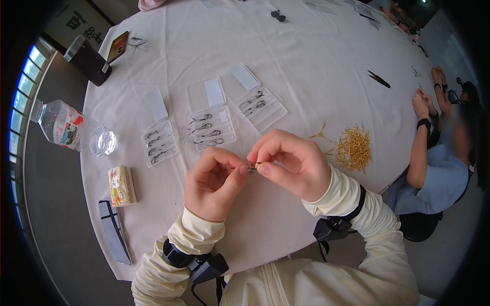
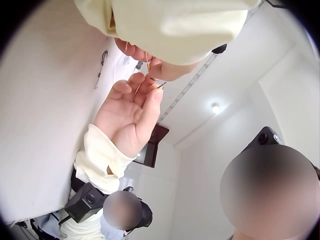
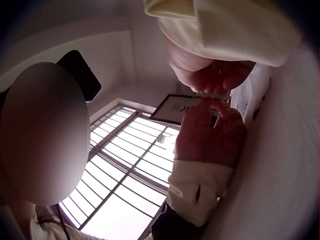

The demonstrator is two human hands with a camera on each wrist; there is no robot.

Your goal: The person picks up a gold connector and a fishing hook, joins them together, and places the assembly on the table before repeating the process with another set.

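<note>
Over the front of the table, my left hand [image 1: 212, 183] and right hand [image 1: 296, 163] meet at the fingertips. Between them they pinch a small dark thin piece [image 1: 253, 167], mostly hidden by the fingers. The left wrist view shows the end of that dark piece [image 2: 161, 86] at the thumb of my right hand [image 2: 125, 112]. Just beyond the hands lie clear plastic cases holding looped dark wire-like pieces: a left case [image 1: 160, 144], a middle case [image 1: 210, 128] and a right case [image 1: 262, 109]. To the right sits a pile of small gold metal pieces [image 1: 353, 148].
At the left stand a water bottle [image 1: 69, 125], a dark tumbler [image 1: 89, 60] and a tissue pack [image 1: 121, 186], with a grey strip-like case [image 1: 114, 232] nearer. Black thread snips [image 1: 378, 79] lie far right. Another person [image 1: 434, 153] sits at the right edge.
</note>
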